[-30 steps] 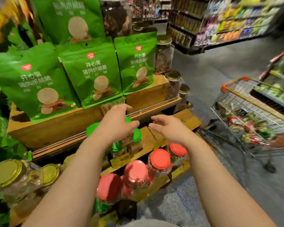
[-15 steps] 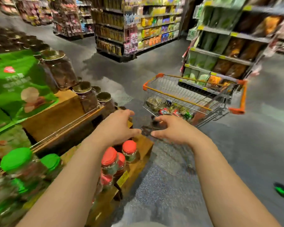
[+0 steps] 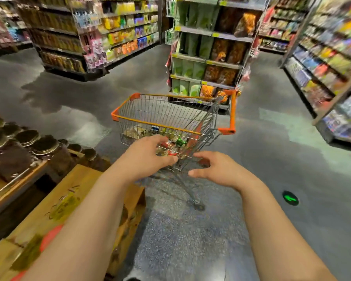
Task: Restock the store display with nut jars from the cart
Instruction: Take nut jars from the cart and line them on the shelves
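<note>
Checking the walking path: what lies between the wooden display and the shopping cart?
In the head view, only bare grey floor lies between the wooden display and the shopping cart; both hands reach out over that gap.

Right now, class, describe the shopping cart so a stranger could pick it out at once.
Start at the tall snack shelf at the end of the middle aisle. Just in front of it, on the grey floor, stands the shopping cart. It is the only wire basket on wheels here, with orange corners and rim trim and packaged goods at the bottom.
</note>
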Action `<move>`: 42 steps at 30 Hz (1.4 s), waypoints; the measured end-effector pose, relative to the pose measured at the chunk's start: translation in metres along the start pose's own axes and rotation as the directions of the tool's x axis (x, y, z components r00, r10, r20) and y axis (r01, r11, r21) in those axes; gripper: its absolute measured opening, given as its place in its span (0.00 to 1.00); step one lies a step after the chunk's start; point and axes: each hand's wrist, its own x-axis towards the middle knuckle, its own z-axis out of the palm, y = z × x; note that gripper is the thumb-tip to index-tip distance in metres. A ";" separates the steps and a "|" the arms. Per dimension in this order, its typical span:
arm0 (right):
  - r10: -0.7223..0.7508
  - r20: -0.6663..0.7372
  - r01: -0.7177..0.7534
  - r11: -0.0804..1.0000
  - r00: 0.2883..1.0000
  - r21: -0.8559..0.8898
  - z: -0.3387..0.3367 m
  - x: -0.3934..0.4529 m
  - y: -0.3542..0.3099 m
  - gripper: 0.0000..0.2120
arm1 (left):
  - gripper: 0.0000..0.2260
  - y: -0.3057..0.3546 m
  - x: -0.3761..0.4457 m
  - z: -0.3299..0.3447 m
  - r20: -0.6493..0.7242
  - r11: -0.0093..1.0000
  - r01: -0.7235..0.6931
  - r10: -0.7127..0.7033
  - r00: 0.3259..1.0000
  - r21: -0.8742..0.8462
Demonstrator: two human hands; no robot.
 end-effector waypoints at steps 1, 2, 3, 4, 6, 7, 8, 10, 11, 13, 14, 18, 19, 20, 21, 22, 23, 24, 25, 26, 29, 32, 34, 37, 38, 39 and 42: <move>0.007 0.011 -0.007 1.000 1.000 0.010 -0.002 0.007 0.004 0.37 | 0.32 0.000 0.010 0.000 0.006 1.000 0.000 0.000 1.000 -0.020; 0.010 0.025 -0.011 1.000 1.000 0.017 -0.003 0.018 0.006 0.37 | 0.32 -0.001 0.022 -0.001 0.010 0.999 -0.002 0.002 1.000 -0.036; 0.011 0.033 -0.012 1.000 0.999 0.024 -0.004 0.029 0.007 0.37 | 0.32 -0.004 0.034 -0.002 0.014 0.999 -0.002 0.003 1.000 -0.050; 0.012 0.037 -0.013 1.000 0.999 0.029 -0.005 0.039 0.007 0.37 | 0.31 -0.007 0.045 -0.004 0.013 0.998 -0.005 0.005 1.000 -0.064; 0.011 0.048 -0.012 1.000 0.999 0.027 -0.010 0.069 0.005 0.37 | 0.31 -0.017 0.073 -0.011 -0.006 0.997 -0.012 0.012 1.000 -0.077; 0.006 0.061 -0.006 1.000 0.998 0.013 -0.014 0.086 0.002 0.36 | 0.31 -0.023 0.091 -0.016 -0.019 0.997 -0.013 0.012 1.000 -0.082; -0.001 0.076 0.002 1.000 0.997 -0.013 -0.019 0.101 -0.001 0.36 | 0.31 -0.028 0.107 -0.022 -0.030 0.996 -0.014 0.011 0.999 -0.086; -0.006 0.099 0.011 0.999 0.995 -0.049 -0.032 0.134 -0.009 0.35 | 0.31 -0.036 0.142 -0.036 -0.042 0.996 -0.016 0.012 0.999 -0.084; -0.003 0.099 0.008 0.999 0.995 -0.053 -0.038 0.150 -0.012 0.35 | 0.31 -0.040 0.159 -0.043 -0.048 0.997 -0.015 0.012 0.999 -0.073; 0.002 0.078 0.000 1.000 0.997 -0.023 -0.054 0.189 -0.019 0.35 | 0.31 -0.049 0.198 -0.060 -0.064 0.999 -0.018 0.015 0.998 -0.042; 0.007 0.065 -0.007 1.000 0.998 0.002 -0.060 0.205 -0.021 0.35 | 0.31 -0.052 0.213 -0.066 -0.067 1.000 -0.020 0.018 0.998 -0.021; 0.030 -0.042 -0.026 0.995 0.999 0.096 -0.079 0.271 -0.024 0.33 | 0.31 -0.069 0.276 -0.088 -0.063 1.000 -0.005 0.006 0.998 0.025; 0.049 -0.065 -0.039 0.989 0.997 0.140 -0.080 0.283 -0.023 0.33 | 0.31 -0.073 0.287 -0.091 -0.066 1.000 0.006 -0.005 0.998 0.015; 0.069 -0.076 -0.054 0.981 0.995 0.185 -0.081 0.297 -0.020 0.32 | 0.32 -0.076 0.302 -0.092 -0.063 1.000 0.018 -0.017 0.998 0.009; 0.082 -0.078 -0.063 0.975 0.994 0.215 -0.081 0.308 -0.017 0.32 | 0.31 -0.080 0.313 -0.092 -0.061 1.000 0.027 -0.027 0.998 0.010; 0.083 -0.068 -0.065 0.971 0.994 0.231 -0.081 0.321 -0.013 0.33 | 0.31 -0.083 0.326 -0.089 -0.051 0.999 0.042 -0.041 0.998 0.013; 0.081 -0.054 -0.066 0.969 0.995 0.238 -0.081 0.332 -0.008 0.33 | 0.30 -0.086 0.337 -0.086 -0.036 0.998 0.057 -0.057 0.998 0.019; 0.079 -0.040 -0.067 0.970 0.996 0.235 -0.082 0.343 -0.004 0.33 | 0.30 -0.089 0.347 -0.081 -0.016 0.997 0.070 -0.070 0.997 0.025; 0.080 -0.023 -0.072 0.971 0.997 0.228 -0.083 0.358 0.002 0.33 | 0.30 -0.092 0.361 -0.077 0.003 0.996 0.081 -0.081 0.997 0.032; 0.085 -0.006 -0.082 0.975 0.996 0.206 -0.084 0.371 0.007 0.33 | 0.30 -0.095 0.373 -0.073 0.018 0.995 0.088 -0.089 0.996 0.043; 0.088 0.062 -0.098 0.980 0.994 0.172 -0.085 0.419 0.025 0.33 | 0.30 -0.108 0.415 -0.064 0.041 0.992 0.112 -0.115 0.993 0.058; 0.101 0.146 -0.132 0.965 0.984 0.225 -0.087 0.481 0.044 0.33 | 0.33 -0.126 0.468 -0.056 0.035 0.981 0.180 -0.183 0.982 0.076; 0.114 0.190 -0.161 0.953 0.975 0.255 -0.086 0.522 0.056 0.33 | 0.32 -0.139 0.497 -0.050 0.037 0.970 0.230 -0.233 0.972 0.078; 0.147 0.254 -0.219 0.934 0.956 0.284 -0.082 0.593 0.074 0.33 | 0.33 -0.159 0.554 -0.035 0.068 0.943 0.321 -0.328 0.942 0.093; 0.179 0.267 -0.259 0.917 0.947 0.302 -0.078 0.612 0.081 0.33 | 0.33 -0.164 0.571 -0.029 0.082 0.935 0.339 -0.348 0.934 0.106; 0.215 0.277 -0.303 0.893 0.936 0.332 -0.072 0.630 0.088 0.34 | 0.33 -0.169 0.585 -0.022 0.094 0.929 0.352 -0.363 0.927 0.112; 0.263 0.319 -0.381 0.830 0.911 0.406 -0.051 0.687 0.115 0.34 | 0.34 -0.188 0.639 0.008 0.142 0.908 0.406 -0.418 0.897 0.104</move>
